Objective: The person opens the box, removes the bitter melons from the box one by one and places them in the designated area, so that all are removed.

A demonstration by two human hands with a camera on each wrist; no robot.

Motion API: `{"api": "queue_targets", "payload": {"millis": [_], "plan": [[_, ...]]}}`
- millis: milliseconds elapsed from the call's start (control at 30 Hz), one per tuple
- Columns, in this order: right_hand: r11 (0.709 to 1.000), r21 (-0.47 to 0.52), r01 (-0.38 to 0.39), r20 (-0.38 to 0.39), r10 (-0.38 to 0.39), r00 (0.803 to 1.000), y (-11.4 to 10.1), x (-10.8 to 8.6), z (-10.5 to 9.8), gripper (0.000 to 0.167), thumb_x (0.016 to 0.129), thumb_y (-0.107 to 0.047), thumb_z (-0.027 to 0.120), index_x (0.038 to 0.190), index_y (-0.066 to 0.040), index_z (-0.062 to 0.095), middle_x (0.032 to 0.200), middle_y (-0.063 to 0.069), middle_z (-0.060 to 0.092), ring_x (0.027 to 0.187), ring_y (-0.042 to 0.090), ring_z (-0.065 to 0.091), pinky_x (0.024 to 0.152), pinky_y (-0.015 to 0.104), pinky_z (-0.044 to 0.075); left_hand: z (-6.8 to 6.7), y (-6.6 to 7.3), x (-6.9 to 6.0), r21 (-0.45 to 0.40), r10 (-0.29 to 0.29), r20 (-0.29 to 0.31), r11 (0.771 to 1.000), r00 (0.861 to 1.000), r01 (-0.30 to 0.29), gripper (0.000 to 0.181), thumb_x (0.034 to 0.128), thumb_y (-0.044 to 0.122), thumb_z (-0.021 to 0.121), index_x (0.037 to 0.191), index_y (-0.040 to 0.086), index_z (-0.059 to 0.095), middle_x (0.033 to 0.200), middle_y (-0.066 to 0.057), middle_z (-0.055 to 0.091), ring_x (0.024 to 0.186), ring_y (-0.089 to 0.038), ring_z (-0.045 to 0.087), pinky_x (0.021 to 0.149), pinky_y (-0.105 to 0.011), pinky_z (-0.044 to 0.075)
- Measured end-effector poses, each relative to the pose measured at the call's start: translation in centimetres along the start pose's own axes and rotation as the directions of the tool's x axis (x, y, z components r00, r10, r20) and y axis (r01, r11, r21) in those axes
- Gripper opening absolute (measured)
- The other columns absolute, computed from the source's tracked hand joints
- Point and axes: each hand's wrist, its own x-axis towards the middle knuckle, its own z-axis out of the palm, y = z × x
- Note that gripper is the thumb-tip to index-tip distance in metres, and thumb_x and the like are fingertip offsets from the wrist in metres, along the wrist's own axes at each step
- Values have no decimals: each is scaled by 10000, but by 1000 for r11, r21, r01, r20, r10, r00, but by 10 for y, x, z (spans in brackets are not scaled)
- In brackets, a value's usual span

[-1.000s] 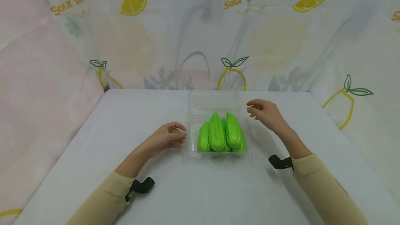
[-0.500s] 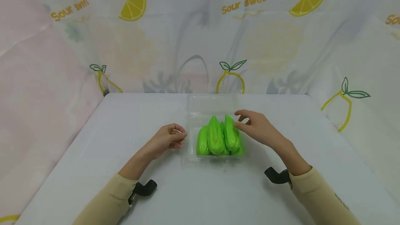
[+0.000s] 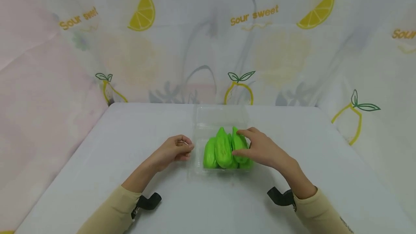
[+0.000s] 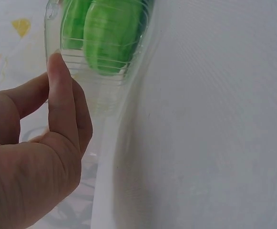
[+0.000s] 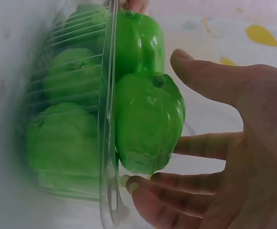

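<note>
Several glossy green ridged vegetables (image 3: 223, 151) lie in a clear plastic box (image 3: 199, 161), which has its lid (image 3: 221, 115) laid back. My left hand (image 3: 170, 152) is at the box's left side; in the left wrist view that hand (image 4: 38, 152) pinches the rim (image 4: 46, 33) between thumb and fingers. My right hand (image 3: 266, 149) is over the upper right vegetable (image 3: 238, 144), thumb and fingers spread around it. The right wrist view has a gap between the thumb of that hand (image 5: 243, 133) and this vegetable (image 5: 148, 124); whether the lower fingers touch it, I cannot tell.
The box stands on a white-covered table (image 3: 208, 205). Behind the table hangs a pale cloth (image 3: 201, 39) with lemon prints, and it continues along both sides. A black wrist mount (image 3: 148, 201) sits at the left sleeve, another mount (image 3: 280, 196) at the right one.
My right hand has moved left and down from beside the box to the upper right vegetable, its fingers spreading around it. The left hand stays at the box's left edge. The head view has tilted up slightly.
</note>
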Motion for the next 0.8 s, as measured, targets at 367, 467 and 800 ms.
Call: {"api": "queue_targets", "payload": {"millis": [367, 467, 800], "plan": [[1000, 11, 22, -27, -22, 999, -4, -3, 5, 644, 866, -310, 696, 1429, -66, 498, 1358, 183, 527, 1021, 254, 611, 866, 451, 544, 2, -4, -1, -9, 2, -1, 1000, 1000, -2, 281, 969, 177, 652, 1143, 0, 521, 788, -5, 594, 665, -67, 596, 650, -182, 569], [999, 15, 30, -25, -29, 999, -5, -4, 3, 617, 861, -270, 671, 1419, -65, 507, 1357, 183, 538, 963, 232, 616, 830, 427, 547, 2, -3, -2, -4, 4, -4, 1000, 1000, -4, 275, 967, 175, 655, 1138, 0, 528, 785, -6, 597, 670, -70, 600, 651, -185, 572], [995, 69, 68, -61, -64, 996, 2, -6, -10, 546, 878, -197, 625, 1405, -86, 535, 1347, 160, 576, 962, 248, 623, 774, 375, 537, 0, 1, -1, -2, 10, 8, 1000, 1000, -10, 260, 975, 178, 645, 1136, 13, 525, 780, -1, 600, 654, -65, 606, 661, -190, 578]]}}
